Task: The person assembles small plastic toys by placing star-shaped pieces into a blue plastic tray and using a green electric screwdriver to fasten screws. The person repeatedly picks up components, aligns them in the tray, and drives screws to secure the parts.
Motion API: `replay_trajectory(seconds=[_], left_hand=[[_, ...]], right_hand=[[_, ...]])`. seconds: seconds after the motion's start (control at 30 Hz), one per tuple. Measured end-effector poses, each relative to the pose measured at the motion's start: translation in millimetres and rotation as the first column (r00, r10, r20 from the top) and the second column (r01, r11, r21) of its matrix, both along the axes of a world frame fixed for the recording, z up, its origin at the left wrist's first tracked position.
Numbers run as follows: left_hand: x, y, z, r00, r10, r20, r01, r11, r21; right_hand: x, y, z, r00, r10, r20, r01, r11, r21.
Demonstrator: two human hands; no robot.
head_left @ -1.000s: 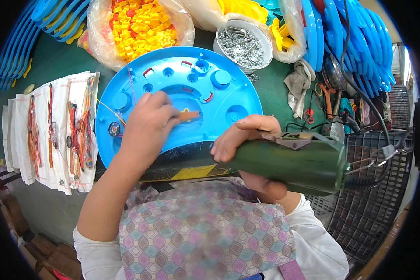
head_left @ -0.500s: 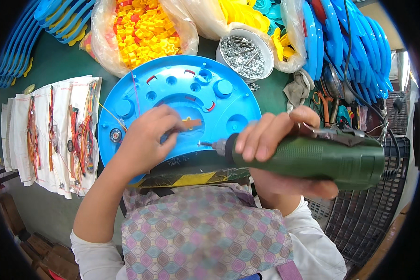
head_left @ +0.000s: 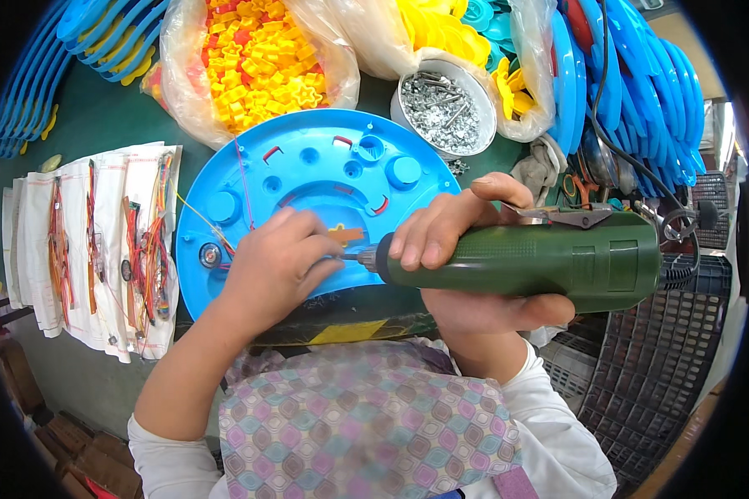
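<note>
My right hand (head_left: 466, 241) is wrapped round a dark green electric screwdriver (head_left: 549, 262), which lies nearly level with its bit pointing left. The bit reaches the fingertips of my left hand (head_left: 279, 266), which are pinched together; whatever is between them is hidden. Both hands are over a blue curved plastic panel (head_left: 308, 133), open side up, with round posts and red clips. Beside my left fingertips, a small orange-brown strip (head_left: 347, 234) rests across a yellow star-shaped part (head_left: 336, 226) in the panel's recess. A round metal speaker (head_left: 210, 254) with thin wires sits at the panel's left.
White sheets (head_left: 108, 249) with bundled wires lie at the left. Behind the panel are a bag of yellow and red star pieces (head_left: 266, 79) and a bowl of screws (head_left: 445, 112). Blue panels (head_left: 641, 100) stand stacked at the right, near a hanging black cable (head_left: 612, 141).
The screwdriver has moved left and slightly up, bringing its bit to my left fingertips. My left hand has moved slightly right and down, and the panel sits slightly lower in view.
</note>
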State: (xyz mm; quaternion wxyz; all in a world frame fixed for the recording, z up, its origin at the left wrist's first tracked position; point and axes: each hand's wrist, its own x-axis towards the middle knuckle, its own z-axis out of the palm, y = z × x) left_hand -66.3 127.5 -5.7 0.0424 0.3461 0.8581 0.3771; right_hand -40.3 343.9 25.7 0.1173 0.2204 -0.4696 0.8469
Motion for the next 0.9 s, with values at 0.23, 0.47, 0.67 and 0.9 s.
replay_trajectory(seconds=[0.23, 0.47, 0.67, 0.9], left_hand=[[-0.1, 0.0, 1.1, 0.999, 0.005, -0.032, -0.005, 1.0, -0.009], [-1.3, 0.2, -2.5, 0.998, 0.01, -0.068, -0.007, 0.999, 0.044], [-1.8, 1.0, -3.8, 0.993, 0.119, -0.024, -0.119, 0.993, 0.02], [-0.5, 7.0, -8.6, 0.987, 0.068, -0.147, -0.067, 0.998, 0.008]], right_hand=[[2.7, -4.6, 6.2, 0.997, 0.015, 0.073, -0.017, 0.999, 0.037], [13.0, -8.9, 29.6, 0.945, -0.115, 0.305, 0.037, 0.968, 0.249], [7.9, -1.1, 36.3, 0.932, -0.224, 0.286, 0.082, 0.897, 0.435], [1.8, 4.1, 27.3, 0.936, -0.267, 0.23, 0.152, 0.895, 0.418]])
